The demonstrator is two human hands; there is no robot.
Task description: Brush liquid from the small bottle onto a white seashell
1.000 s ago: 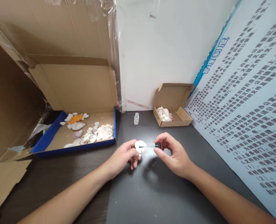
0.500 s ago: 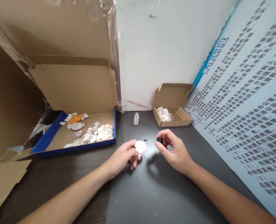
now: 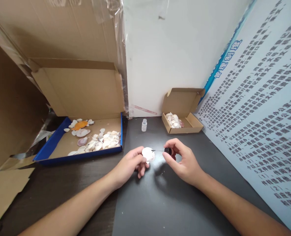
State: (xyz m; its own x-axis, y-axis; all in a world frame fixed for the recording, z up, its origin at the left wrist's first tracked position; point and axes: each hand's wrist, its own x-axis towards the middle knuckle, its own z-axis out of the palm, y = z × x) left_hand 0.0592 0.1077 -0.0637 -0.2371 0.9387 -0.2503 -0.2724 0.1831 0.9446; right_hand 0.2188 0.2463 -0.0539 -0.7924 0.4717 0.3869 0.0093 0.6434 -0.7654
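Observation:
In my left hand [image 3: 132,164] is a white ribbed scallop shell [image 3: 147,156], pinched between thumb and fingers. My right hand [image 3: 182,160] grips the black cap [image 3: 168,151] of an applicator brush by its sides. From the cap a thin, hardly visible stem points left to a dark brush tip [image 3: 153,150], which overlaps the shell's upper right edge; whether it touches, I cannot tell. Beyond both hands a small clear glass bottle [image 3: 144,126] stands upright and uncapped on the dark table [image 3: 145,203].
A blue-sided cardboard box [image 3: 74,159] at the left, lid raised, contains many shells and one orange shell [image 3: 81,125]. At the back right is a smaller open cardboard box [image 3: 184,130] with white shells. A printed board [image 3: 253,108] rises along the right side.
The brush tip, earlier seen just above and right of the shell, now lies over its upper right edge. My right hand has dropped slightly with the cap; my left keeps its hold.

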